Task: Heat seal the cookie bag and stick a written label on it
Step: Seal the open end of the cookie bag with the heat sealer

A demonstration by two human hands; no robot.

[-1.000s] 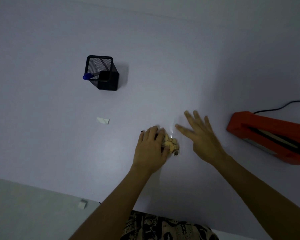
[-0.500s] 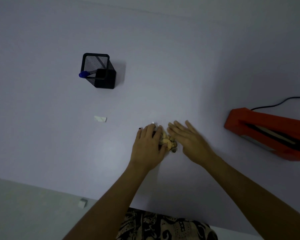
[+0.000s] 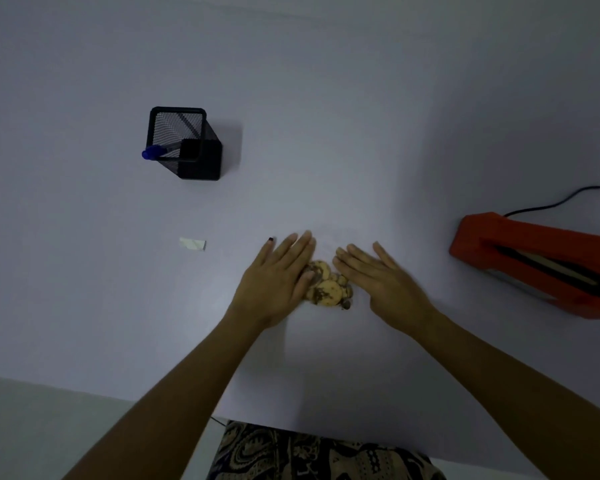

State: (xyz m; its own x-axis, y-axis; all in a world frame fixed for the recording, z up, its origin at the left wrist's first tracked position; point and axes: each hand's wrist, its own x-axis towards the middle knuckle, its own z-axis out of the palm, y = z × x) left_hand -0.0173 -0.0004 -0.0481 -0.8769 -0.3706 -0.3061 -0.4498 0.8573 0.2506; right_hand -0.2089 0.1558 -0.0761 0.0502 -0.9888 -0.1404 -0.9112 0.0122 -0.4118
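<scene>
A clear bag of cookies (image 3: 328,287) lies flat on the white table, just in front of me. My left hand (image 3: 278,282) rests palm down on the bag's left side, fingers straight and together. My right hand (image 3: 381,278) lies flat on the table at the bag's right edge, fingers extended. Neither hand grips anything. The bag's clear film is hard to make out above the cookies. A small white label (image 3: 193,244) lies on the table to the left. An orange heat sealer (image 3: 537,261) sits at the right with a black cord (image 3: 561,199).
A black mesh pen holder (image 3: 184,143) with a blue pen (image 3: 151,153) stands at the back left. The table's front edge (image 3: 118,398) runs near my body, with grey floor beyond it on the left.
My right hand moved left to the cookie bag and then flattened beside it. My left hand stayed on the bag and straightened its fingers.
</scene>
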